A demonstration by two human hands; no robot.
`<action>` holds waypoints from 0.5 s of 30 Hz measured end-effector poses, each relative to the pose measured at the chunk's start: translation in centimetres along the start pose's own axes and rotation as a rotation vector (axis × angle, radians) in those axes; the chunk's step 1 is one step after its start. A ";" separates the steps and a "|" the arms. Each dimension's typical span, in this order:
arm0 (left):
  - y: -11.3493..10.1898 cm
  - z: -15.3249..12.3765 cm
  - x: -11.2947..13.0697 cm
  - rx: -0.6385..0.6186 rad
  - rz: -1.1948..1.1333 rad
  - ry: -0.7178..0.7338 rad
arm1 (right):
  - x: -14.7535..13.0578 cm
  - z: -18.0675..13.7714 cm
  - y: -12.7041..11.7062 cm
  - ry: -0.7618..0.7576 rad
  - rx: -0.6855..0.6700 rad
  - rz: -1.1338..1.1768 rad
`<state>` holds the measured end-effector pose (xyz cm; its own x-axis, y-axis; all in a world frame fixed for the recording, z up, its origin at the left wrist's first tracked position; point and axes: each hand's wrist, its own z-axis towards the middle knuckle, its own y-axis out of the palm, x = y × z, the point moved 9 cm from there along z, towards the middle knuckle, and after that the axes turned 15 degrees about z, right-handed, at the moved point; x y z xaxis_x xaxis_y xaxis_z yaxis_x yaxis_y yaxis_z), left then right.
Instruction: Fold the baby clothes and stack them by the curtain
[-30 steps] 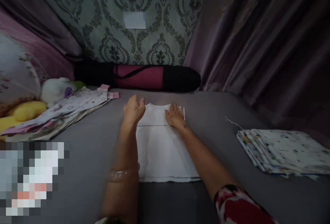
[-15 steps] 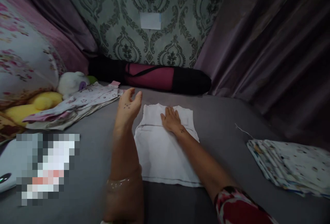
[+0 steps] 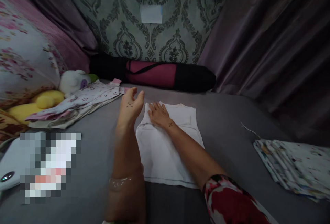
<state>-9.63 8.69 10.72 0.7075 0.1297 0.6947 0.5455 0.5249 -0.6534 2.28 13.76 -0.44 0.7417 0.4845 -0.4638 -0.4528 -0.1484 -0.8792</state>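
Note:
A white garment [image 3: 167,155] lies spread on the grey sheet, its far part folded over toward me. My right hand [image 3: 158,114] rests flat on the upper left of that folded part, fingers spread. Just left of the garment, my left hand [image 3: 132,105] is raised with thumb and fingers apart, holding nothing. Its forearm hides part of the garment's left edge.
Folded patterned cloths [image 3: 294,165] are stacked at the right. On the left lie printed clothes [image 3: 87,96], a white plush toy [image 3: 73,81], a yellow plush [image 3: 46,100] and a pale device [image 3: 18,158]. A black and magenta long bag [image 3: 152,74] lies along the wall.
My right hand has slid left across the folded part of the garment, toward its upper left corner. The left hand keeps nearly the same raised pose. The view has shifted slightly.

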 end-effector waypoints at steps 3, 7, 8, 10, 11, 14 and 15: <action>0.5 0.2 -0.5 0.023 -0.009 0.005 | 0.0 0.2 0.9 0.018 -0.016 0.017; 1.7 0.3 -1.0 0.006 -0.006 0.035 | 0.3 0.4 1.1 0.021 -0.040 0.040; 2.1 0.3 -1.0 -0.013 0.003 0.038 | 0.4 0.4 1.0 0.011 -0.062 0.062; 3.1 0.3 -1.1 -0.058 0.031 0.033 | 0.8 -0.1 0.4 0.005 -0.095 0.106; 3.6 0.3 -1.1 -0.081 0.049 0.024 | 1.2 -0.5 -0.3 0.017 -0.087 0.115; 4.9 0.1 -0.9 -0.158 0.124 -0.007 | 4.2 -2.3 -3.3 0.149 0.051 0.063; 5.3 0.0 -0.7 -0.187 0.153 -0.015 | 5.4 -3.1 -4.2 0.205 0.104 0.033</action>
<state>-7.24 11.39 6.72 0.7824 0.2086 0.5868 0.5072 0.3334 -0.7947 9.75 14.29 0.45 0.8060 0.2936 -0.5139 -0.5192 -0.0662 -0.8521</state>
